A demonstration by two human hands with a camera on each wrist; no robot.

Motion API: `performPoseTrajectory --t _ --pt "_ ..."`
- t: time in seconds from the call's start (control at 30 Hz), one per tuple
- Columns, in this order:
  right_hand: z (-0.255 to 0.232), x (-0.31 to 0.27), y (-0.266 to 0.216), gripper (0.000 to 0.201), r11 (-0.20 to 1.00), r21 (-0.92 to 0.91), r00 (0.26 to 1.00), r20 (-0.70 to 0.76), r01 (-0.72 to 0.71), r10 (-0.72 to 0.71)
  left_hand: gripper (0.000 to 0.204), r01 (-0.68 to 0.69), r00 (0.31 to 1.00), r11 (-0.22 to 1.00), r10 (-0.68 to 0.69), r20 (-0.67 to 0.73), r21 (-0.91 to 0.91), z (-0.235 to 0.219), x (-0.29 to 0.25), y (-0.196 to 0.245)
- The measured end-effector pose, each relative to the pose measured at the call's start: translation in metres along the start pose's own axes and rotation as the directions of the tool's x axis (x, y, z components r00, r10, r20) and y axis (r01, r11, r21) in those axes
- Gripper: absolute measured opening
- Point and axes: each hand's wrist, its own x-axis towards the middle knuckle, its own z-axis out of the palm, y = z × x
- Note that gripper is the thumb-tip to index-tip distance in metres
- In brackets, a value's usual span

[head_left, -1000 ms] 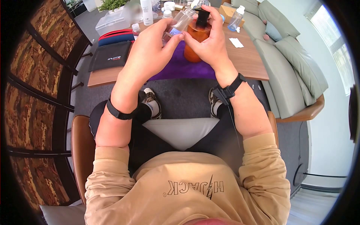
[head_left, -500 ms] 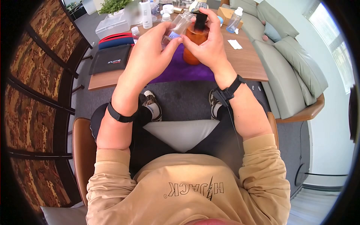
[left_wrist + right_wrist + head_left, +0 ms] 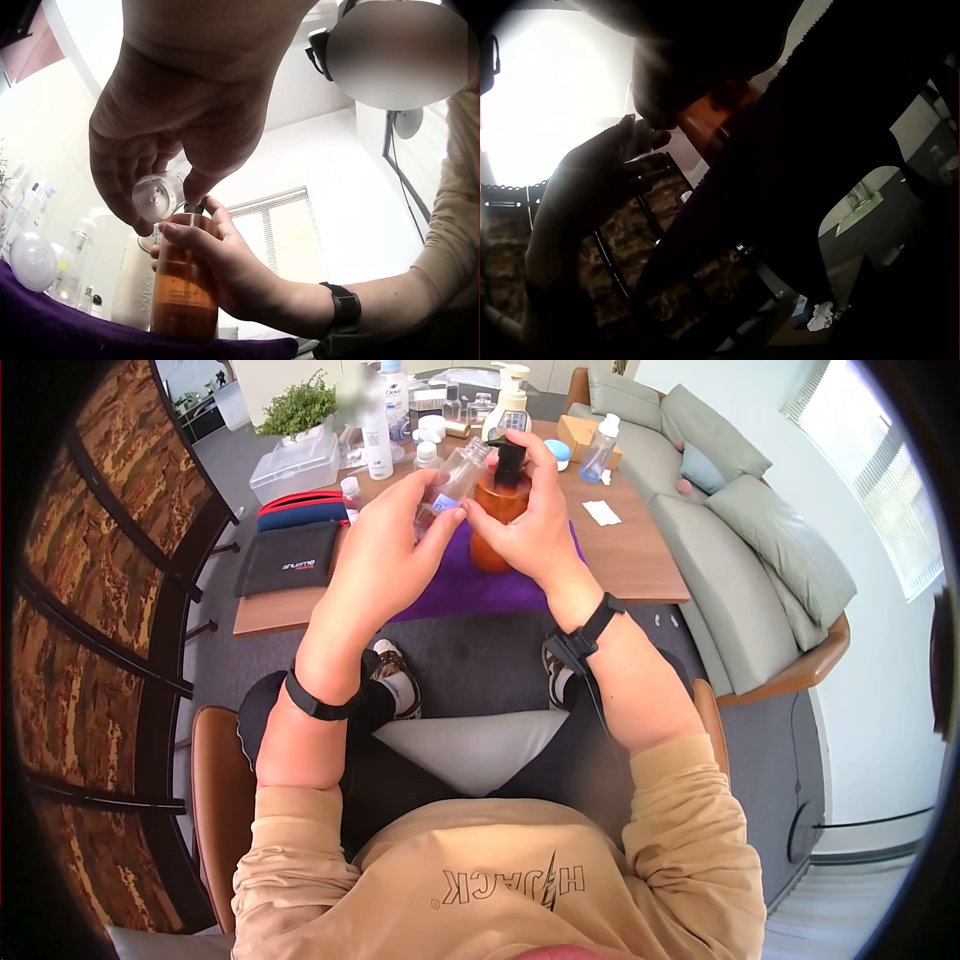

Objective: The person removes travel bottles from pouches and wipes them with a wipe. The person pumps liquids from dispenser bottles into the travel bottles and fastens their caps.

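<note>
In the head view my left hand (image 3: 385, 540) grips a small clear bottle (image 3: 462, 472) with a label, its open neck tilted toward the black pump head (image 3: 510, 463) of an amber bottle (image 3: 490, 550). The amber bottle stands upright on a purple cloth (image 3: 450, 592). My right hand (image 3: 530, 520) holds its upper part, with fingers at the pump head and the thumb near the clear bottle. From the left wrist, the round base of the clear bottle (image 3: 156, 199) faces the camera. The right wrist view is dark, with the amber bottle (image 3: 705, 120) partly hidden.
Behind the hands stand a white pump bottle (image 3: 512, 405), a white spray bottle (image 3: 375, 445) and a plant (image 3: 297, 410). Dark pouches (image 3: 290, 555) lie at the table's left. To the right are a clear blue-tinted bottle (image 3: 598, 452), a cardboard box (image 3: 577, 435) and a white tissue (image 3: 601, 512).
The head view has tilted up, so the table and hands sit lower in it and more bottles show at the back. Both hands keep their hold on the two bottles.
</note>
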Motion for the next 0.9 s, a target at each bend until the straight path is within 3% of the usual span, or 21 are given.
performPoseTrajectory --t 0.6,0.9 --pt "0.0 0.002 -0.004 0.091 1.0 -0.015 1.0 -0.019 -0.019 0.019 0.044 -0.004 1.0 1.0 0.004 0.016 -0.004 0.006 0.005 0.001" --pt "-0.002 -0.002 0.0 0.089 0.994 -0.011 0.995 -0.009 -0.104 0.104 0.045 0.003 0.999 0.99 -0.01 -0.043 -0.142 0.016 0.013 -0.015"
